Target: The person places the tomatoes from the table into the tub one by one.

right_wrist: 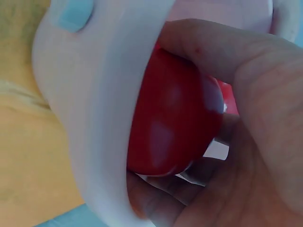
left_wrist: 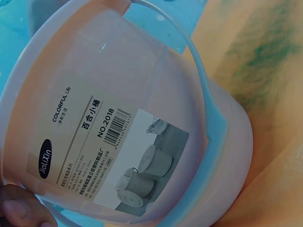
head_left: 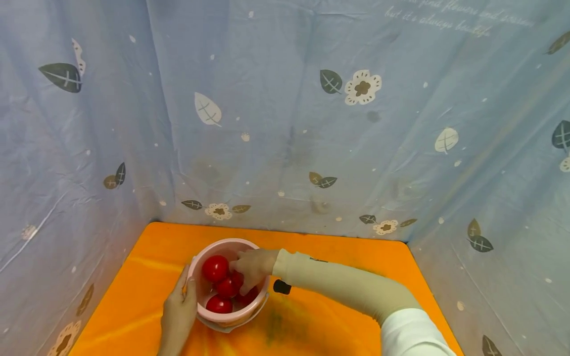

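A pink plastic bucket (head_left: pixel 198 257) stands on the orange table (head_left: pixel 338 316) and holds several red balls (head_left: pixel 215 268). My right hand (head_left: pixel 253 269) reaches inside it. In the right wrist view, my right hand (right_wrist: pixel 251 132) curls its fingers and thumb round one red ball (right_wrist: pixel 175 118) just behind the bucket rim (right_wrist: pixel 104 94). My left hand (head_left: pixel 179 305) rests against the bucket's left wall with fingers fairly straight. One fingertip (left_wrist: pixel 19 208) shows beside the bucket's printed label (left_wrist: pixel 109 156).
Blue cloth with leaf and flower prints (head_left: pixel 285 123) closes in the table at the back and both sides. The bucket's handle (left_wrist: pixel 201 80) lies down along its wall. A dark smudge (head_left: pixel 273 326) marks the orange surface right of the bucket.
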`<state>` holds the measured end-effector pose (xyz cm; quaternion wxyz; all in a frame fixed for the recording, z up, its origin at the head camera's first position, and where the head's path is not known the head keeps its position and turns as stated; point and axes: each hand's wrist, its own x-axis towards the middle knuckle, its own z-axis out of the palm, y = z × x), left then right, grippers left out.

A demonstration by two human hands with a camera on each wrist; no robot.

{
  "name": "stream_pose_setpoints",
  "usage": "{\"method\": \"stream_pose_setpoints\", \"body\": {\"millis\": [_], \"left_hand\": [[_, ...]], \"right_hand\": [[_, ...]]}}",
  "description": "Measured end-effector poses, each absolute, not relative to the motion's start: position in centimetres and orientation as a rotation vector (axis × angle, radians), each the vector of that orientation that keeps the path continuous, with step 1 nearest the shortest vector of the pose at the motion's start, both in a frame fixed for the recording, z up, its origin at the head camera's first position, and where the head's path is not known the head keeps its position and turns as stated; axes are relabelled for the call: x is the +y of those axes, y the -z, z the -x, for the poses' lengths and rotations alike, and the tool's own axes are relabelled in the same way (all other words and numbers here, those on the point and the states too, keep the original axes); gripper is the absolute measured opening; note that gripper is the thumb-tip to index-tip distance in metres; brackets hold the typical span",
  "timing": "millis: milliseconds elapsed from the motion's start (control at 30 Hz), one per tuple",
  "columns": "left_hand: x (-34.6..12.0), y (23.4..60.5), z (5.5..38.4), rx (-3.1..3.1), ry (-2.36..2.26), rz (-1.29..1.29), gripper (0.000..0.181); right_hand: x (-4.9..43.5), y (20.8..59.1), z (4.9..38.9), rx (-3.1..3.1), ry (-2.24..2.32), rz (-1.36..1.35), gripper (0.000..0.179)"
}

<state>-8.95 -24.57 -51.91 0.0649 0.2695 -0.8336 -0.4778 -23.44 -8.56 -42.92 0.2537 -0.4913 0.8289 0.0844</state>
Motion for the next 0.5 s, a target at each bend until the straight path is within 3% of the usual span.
{"method": "stream_pose_setpoints", "body": {"millis": [267, 500], "left_hand": [[-24.7, 51.8, 9.0, -2.484, 1.424, -0.828, 0.058], [-24.5, 52.0, 9.2, -2.474, 1.437, -0.795, 0.059]], "right_hand": [[-9.6, 42.0, 23.7, 2.156, -0.256, 1.359, 0.043], [-10.2, 41.9, 23.2, 2.147, -0.396, 1.222, 0.063]]}}
